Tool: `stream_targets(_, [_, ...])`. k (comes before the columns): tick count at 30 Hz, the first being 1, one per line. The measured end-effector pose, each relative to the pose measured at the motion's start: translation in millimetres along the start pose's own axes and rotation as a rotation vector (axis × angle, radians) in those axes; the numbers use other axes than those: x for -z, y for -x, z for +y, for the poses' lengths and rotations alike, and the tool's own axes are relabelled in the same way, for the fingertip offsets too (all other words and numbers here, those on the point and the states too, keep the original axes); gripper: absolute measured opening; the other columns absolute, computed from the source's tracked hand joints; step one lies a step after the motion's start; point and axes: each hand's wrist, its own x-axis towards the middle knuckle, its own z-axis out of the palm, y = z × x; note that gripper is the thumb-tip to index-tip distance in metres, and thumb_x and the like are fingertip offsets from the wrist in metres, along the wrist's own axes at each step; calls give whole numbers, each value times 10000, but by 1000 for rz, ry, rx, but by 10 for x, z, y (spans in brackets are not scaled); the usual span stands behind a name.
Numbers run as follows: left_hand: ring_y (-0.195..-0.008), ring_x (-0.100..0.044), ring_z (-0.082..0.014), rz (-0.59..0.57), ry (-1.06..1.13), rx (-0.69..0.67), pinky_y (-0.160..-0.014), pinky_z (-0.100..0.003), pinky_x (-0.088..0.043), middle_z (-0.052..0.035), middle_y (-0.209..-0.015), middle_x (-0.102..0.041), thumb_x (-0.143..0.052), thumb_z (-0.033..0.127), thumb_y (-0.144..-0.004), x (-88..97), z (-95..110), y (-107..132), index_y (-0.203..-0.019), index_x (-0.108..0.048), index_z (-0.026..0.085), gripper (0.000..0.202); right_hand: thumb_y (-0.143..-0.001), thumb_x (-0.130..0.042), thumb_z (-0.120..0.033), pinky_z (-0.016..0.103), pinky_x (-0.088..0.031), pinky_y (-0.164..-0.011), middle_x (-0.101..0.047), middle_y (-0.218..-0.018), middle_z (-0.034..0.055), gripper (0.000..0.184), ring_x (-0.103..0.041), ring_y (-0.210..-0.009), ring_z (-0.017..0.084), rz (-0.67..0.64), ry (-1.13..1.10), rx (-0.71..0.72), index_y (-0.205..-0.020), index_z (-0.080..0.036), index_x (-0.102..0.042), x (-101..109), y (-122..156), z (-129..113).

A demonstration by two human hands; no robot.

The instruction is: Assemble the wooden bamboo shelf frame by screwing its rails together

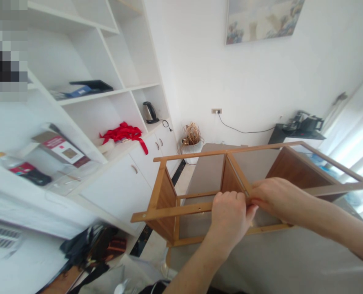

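A brown wooden shelf rack (181, 210) lies on its side across a grey table (291, 257), with its slim posts and board shelves showing. My left hand (230, 210) is closed around the near post, just left of where the middle shelf (230, 175) meets it. On the other side of that joint, my right hand (270, 198) pinches at the post, its fingertips close to my left thumb. Whether a small part sits between the right fingers is hidden. The rack's end shelf (165, 204) is to the left, and another shelf panel (300, 169) is to the right.
White shelving (123, 163) on the left holds a kettle (150, 112), red ribbon (123, 132), a box (65, 147) and a cola bottle (28, 171). A dried plant (192, 136) stands behind the table. Dark bags (89, 245) lie at lower left. A black stand (294, 132) carries a tea set.
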Motion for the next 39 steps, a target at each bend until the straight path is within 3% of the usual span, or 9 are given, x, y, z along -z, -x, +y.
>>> stream_targets(5, [-766,-601,-216,18,-4,-10,-715,-371,-418,-43,-780,-640,-519,465,-886,14,6,4,-828,-601,181,302,-814,-524,-209,235,-270,-484,-553,-538,-28,258,-472,-477,95,-4,-164,-93,-559,-199,-560,112,27,78])
stream_targets(9, [-760,-594,-222,29,-10,-16,-711,-379,-416,-39,-768,-630,-507,483,-889,-1,7,11,-825,-593,181,320,-798,-553,-267,228,-262,-464,-548,-522,-38,199,-462,-462,96,-1,-235,-172,-608,-211,-575,72,62,149])
stream_targets(16, [-766,-590,-224,34,-6,-10,-734,-386,-412,-38,-779,-633,-507,481,-890,-16,2,8,-820,-585,186,313,-816,-518,-269,233,-283,-490,-538,-512,-32,258,-434,-469,91,-39,-229,-154,-567,-201,-520,30,48,215])
stream_targets(30, [-756,-589,-220,49,8,-13,-720,-367,-411,-36,-761,-628,-533,468,-880,-18,-8,-3,-809,-585,186,296,-858,-508,-263,216,-314,-501,-591,-579,-30,235,-506,-515,90,-13,-330,-139,-657,-203,-614,32,75,136])
stream_targets(39, [-749,-591,-220,75,30,-11,-739,-384,-420,-21,-755,-627,-568,449,-860,-36,-15,10,-795,-576,188,270,-846,-482,-123,248,-374,-575,-611,-691,16,183,-552,-602,132,45,-91,4,-705,-188,-578,-24,117,26])
